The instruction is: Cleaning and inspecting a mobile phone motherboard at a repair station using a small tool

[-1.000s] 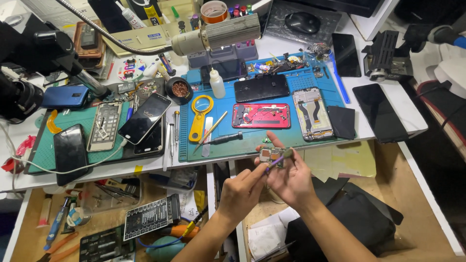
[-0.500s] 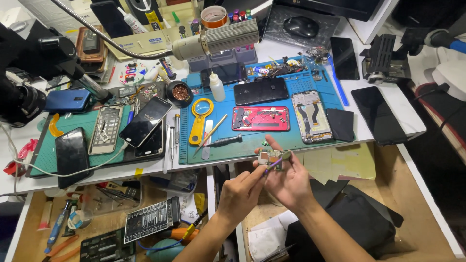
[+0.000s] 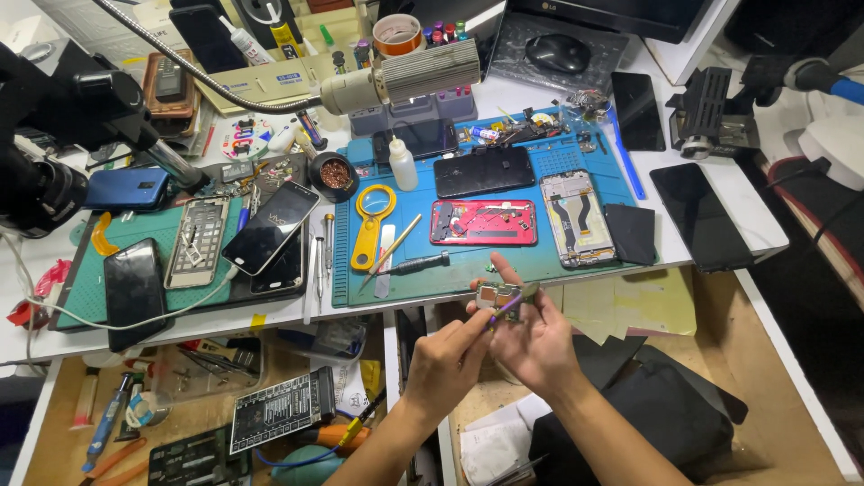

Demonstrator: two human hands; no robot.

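Observation:
My right hand (image 3: 535, 337) holds a small metal phone part (image 3: 500, 295) between thumb and fingertips, just below the front edge of the blue work mat (image 3: 576, 261). My left hand (image 3: 450, 360) grips a thin purple-tipped tool (image 3: 507, 308) whose tip touches that part. Both hands hover in front of the bench, over an open drawer. On the mat above them lie a red opened phone (image 3: 483, 222), a stripped phone frame (image 3: 579, 216) and a black-handled screwdriver (image 3: 417, 265).
A yellow magnifier (image 3: 370, 225), a white bottle (image 3: 403, 164) and a black phone (image 3: 484, 171) lie on the blue mat. Several phones rest on the green mat (image 3: 85, 270) at left. A microscope arm (image 3: 54, 126) overhangs the left side. Drawers of tools hang open below.
Both hands stayed together at the bench's front edge; the tool tip shifted slightly against the small part. The view drifted a little.

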